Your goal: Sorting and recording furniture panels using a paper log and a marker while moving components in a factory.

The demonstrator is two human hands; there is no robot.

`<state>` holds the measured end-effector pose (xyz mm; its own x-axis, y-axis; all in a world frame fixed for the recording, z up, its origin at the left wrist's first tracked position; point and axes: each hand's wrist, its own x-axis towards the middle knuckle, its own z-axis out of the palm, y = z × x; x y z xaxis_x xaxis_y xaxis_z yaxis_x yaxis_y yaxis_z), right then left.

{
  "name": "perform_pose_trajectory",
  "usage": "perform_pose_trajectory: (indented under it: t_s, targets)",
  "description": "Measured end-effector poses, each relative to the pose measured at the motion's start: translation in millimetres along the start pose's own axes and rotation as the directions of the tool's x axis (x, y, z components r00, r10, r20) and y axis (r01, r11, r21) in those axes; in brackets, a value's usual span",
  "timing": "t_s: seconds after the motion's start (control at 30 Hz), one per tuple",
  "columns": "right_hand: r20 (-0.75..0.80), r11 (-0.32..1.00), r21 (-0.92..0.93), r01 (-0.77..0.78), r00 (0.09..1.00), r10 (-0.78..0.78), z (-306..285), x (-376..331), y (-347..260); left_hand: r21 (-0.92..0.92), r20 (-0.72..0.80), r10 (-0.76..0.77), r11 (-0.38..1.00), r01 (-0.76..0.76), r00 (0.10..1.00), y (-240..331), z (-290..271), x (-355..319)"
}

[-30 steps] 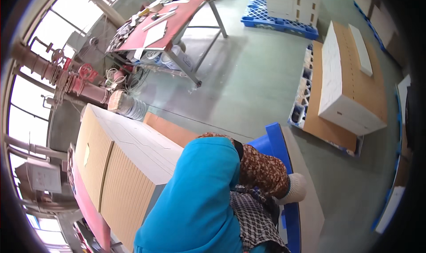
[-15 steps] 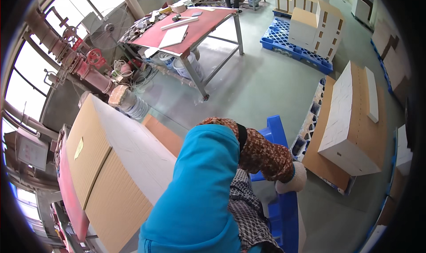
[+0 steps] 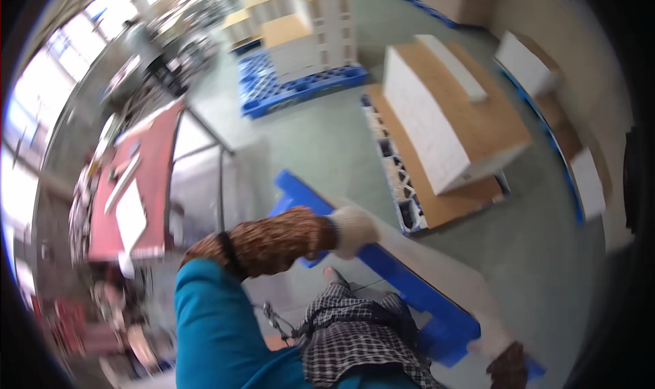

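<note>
A blue plastic pallet point(image 3: 402, 280) stands tilted on edge in front of me, slanting from upper left to lower right. A pale flat panel point(image 3: 443, 270) lies along its far side. My left hand point(image 3: 355, 232), in a whitish glove below a brown patterned sleeve cover, is closed over the pallet's upper edge. At the pallet's lower right end my right hand point(image 3: 492, 341), also in a pale glove, grips the edge; motion blurs its fingers, and much of that arm is out of view.
To the right, a white and brown carton block point(image 3: 464, 109) rests on another pallet point(image 3: 407, 208). Stacked cardboard pieces point(image 3: 314, 34) stand on a blue pallet point(image 3: 307, 99) farther off. A red-topped table point(image 3: 147, 191) is at left. A person point(image 3: 153, 58) stands in the background.
My view has swung right, so the table and cartons shift left. The large cardboard box at left has gone from view. The pallet shows more fully, and my right hand has come into view.
</note>
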<state>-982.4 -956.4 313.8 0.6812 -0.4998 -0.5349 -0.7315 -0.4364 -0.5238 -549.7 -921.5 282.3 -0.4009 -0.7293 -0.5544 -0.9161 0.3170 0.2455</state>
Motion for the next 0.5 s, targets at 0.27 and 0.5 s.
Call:
perform_pose_trajectory:
  t_s: [0.27, 0.5]
  targets:
    - [0.105, 0.998, 0.002, -0.065, 0.992, 0.065, 10.1, 93.6, -107.2, 0.022, -0.057, -0.006, 1.0, 0.008, 0.998, -134.8, -16.0, -66.1]
    - [0.068, 0.997, -0.062, -0.034, 0.997, 0.038, 21.7, 179.5, -220.4, 0.044, -0.1, 0.07, 0.997, -0.066, 0.993, -278.7, -12.2, -121.7]
